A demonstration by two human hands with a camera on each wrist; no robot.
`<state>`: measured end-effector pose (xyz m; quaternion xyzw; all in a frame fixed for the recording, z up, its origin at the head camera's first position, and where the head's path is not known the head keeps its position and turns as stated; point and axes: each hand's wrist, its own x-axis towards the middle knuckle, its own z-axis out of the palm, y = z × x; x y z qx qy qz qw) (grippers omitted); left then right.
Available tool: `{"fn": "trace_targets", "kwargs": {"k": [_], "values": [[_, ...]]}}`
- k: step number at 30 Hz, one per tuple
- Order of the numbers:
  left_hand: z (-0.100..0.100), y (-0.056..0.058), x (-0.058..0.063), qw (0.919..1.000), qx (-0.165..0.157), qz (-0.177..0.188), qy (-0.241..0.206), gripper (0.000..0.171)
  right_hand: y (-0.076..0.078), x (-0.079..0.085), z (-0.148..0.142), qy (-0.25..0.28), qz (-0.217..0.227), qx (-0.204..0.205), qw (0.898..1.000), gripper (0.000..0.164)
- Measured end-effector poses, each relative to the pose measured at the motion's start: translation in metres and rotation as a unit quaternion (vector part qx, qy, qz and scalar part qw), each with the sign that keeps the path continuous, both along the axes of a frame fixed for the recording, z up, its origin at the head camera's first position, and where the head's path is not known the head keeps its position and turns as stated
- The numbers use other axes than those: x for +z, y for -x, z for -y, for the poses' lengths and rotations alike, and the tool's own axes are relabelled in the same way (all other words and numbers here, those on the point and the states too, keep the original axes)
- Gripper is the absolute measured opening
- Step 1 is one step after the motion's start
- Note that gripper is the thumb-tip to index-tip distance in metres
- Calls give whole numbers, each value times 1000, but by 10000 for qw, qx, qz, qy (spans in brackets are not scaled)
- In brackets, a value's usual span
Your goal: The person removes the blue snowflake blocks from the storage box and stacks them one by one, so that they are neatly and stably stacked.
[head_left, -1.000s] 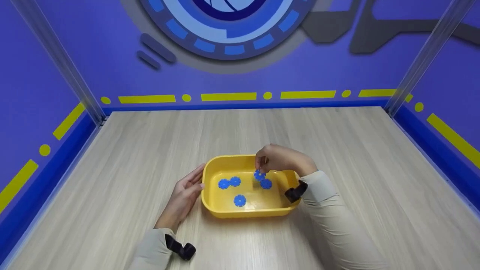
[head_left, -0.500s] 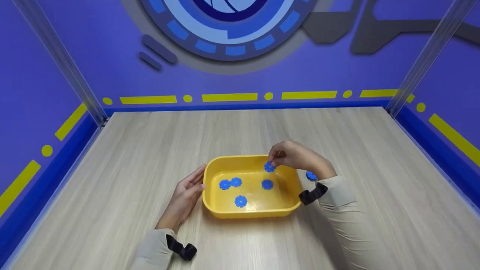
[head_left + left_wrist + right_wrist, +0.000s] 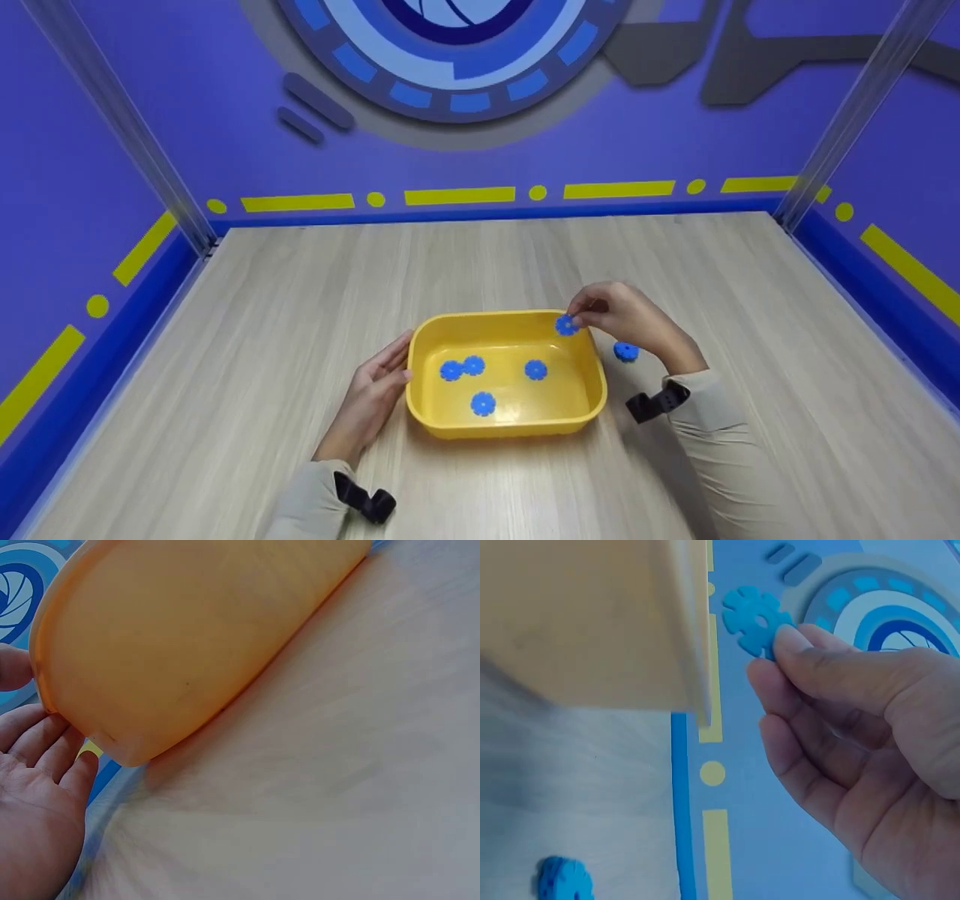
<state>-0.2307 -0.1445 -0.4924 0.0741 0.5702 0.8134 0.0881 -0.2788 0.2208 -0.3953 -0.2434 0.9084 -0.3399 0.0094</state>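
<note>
My right hand (image 3: pixel 626 315) pinches a blue notched snowflake building disc (image 3: pixel 754 621) between thumb and fingertips. The disc has a small centre hole and stands at the back right rim of a yellow plastic tub (image 3: pixel 502 429). On the left, my left hand (image 3: pixel 369 397) holds the tub's side, thumb at the rim and fingers against the outer wall. Inside the tub lie several more blue discs: a close pair (image 3: pixel 462 368) at the left, one disc (image 3: pixel 483 404) near the front and one disc (image 3: pixel 535 370) toward the right.
Just right of the tub, below my right hand, a small stack of blue discs (image 3: pixel 625 351) sits on the light wood table (image 3: pixel 322 292). Blue panels (image 3: pixel 465 165) with yellow marks close off the back and both sides.
My right hand has lifted a disc from the tub floor and moved right with it to the rim. The disc stack has come into view. My left hand stays at the tub.
</note>
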Motion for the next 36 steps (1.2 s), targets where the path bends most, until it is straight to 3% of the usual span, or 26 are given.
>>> {"fn": "trace_targets", "kwargs": {"k": [9, 19, 36], "values": [[1, -1, -1, 9999, 6, -52, 129, 62, -7, -15, -19, 375, -277, -625, 9970, 6], [-1, -1, -1, 10000, 19, -43, 79, 62, -12, -30, -38, 633, -197, -1134, 9913, 7], [-2, -1, 0, 9999, 1, -27, 130, 63, -11, -47, -67, 280, 567, -1643, 9844, 9]]}}
